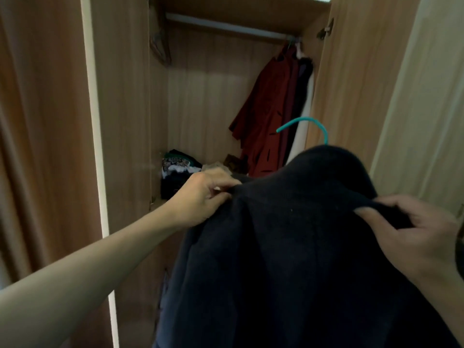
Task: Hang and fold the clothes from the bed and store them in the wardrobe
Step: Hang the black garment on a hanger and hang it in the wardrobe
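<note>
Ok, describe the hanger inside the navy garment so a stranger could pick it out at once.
Look into the open wardrobe, then down to the navy garment held up in front of it. The hanger is the hook poking out of that garment's collar. It is the only teal thing, bright against the red clothes hanging behind.

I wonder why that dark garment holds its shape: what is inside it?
A teal hanger hook sticks up out of the neck of the dark garment, so a hanger sits inside. Its arms are covered by fabric. The left hand and right hand pinch the shoulders.
</note>
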